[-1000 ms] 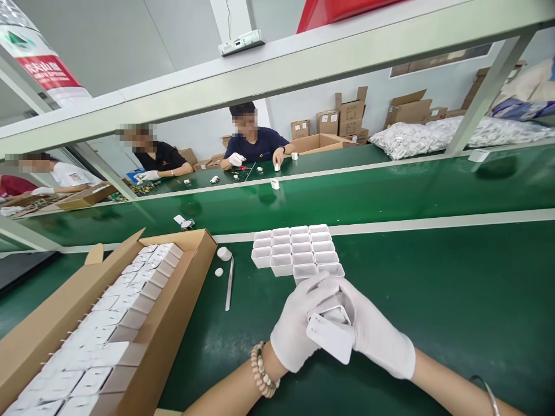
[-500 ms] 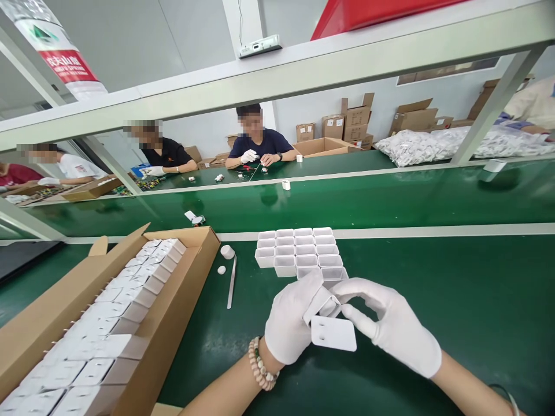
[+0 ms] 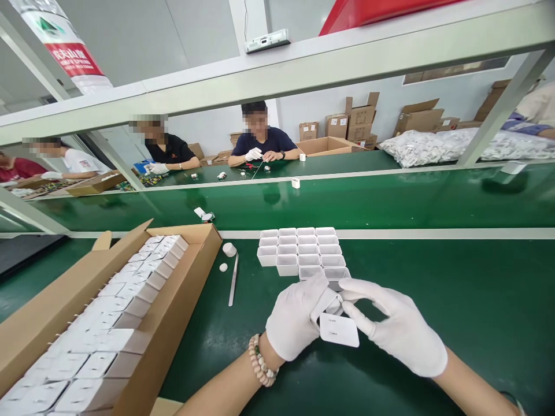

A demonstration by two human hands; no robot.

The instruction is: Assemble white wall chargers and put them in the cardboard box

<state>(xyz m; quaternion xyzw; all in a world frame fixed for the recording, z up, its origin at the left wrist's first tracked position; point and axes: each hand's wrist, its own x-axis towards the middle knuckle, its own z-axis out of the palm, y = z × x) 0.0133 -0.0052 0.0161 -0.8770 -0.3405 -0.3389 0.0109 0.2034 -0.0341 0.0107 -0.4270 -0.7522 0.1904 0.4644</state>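
My gloved left hand is wrapped round a small white plastic case, held tilted above the green bench. A flat white rounded plate with two small slots sticks out below the case toward me. The thumb and forefinger of my gloved right hand pinch at the right end of the case; what lies between their tips is too small to make out. Just beyond my hands, several open white plastic boxes stand in rows on the bench.
To the left, a long cardboard box holds rows of white cases. Metal tweezers, a white tape roll and a small white disc lie beside it. Beyond runs a green conveyor belt; co-workers sit across it.
The view has shifted slightly. Parts on the belt have moved a little to the right. My hands keep hold of the case, with the right fingers staying at its end.
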